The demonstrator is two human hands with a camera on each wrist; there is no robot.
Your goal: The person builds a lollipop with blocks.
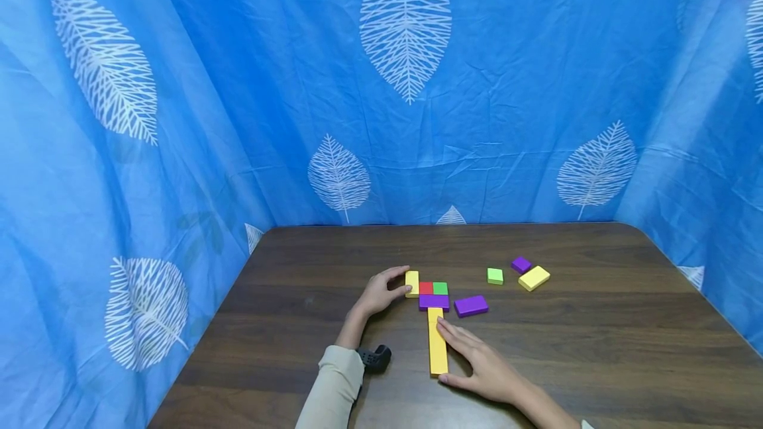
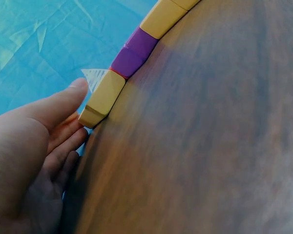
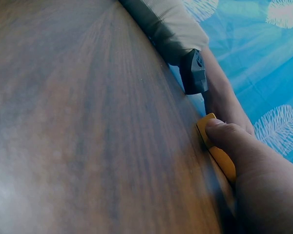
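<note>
In the head view my left hand (image 1: 377, 291) has its thumb and index fingertips at the left side of an upright-set yellow block (image 1: 412, 283); the left wrist view shows that block (image 2: 106, 92) beside the fingers (image 2: 68, 148). A red block (image 1: 426, 288), a green block (image 1: 440, 288) and a purple block (image 1: 434, 302) lie against one another to its right. Below the purple block extends a long yellow block (image 1: 437, 349). My right hand (image 1: 479, 363) touches its right side, fingers extended toward the upper part and thumb at the near end, also seen in the right wrist view.
A loose purple block (image 1: 471, 306) lies right of the group. Farther right are a light green block (image 1: 495, 276), a small purple block (image 1: 521, 264) and another yellow block (image 1: 534, 278). A black device (image 1: 375, 358) is on the left wrist. Blue leaf-patterned cloth (image 1: 477, 85) hangs behind the wooden table (image 1: 596, 349).
</note>
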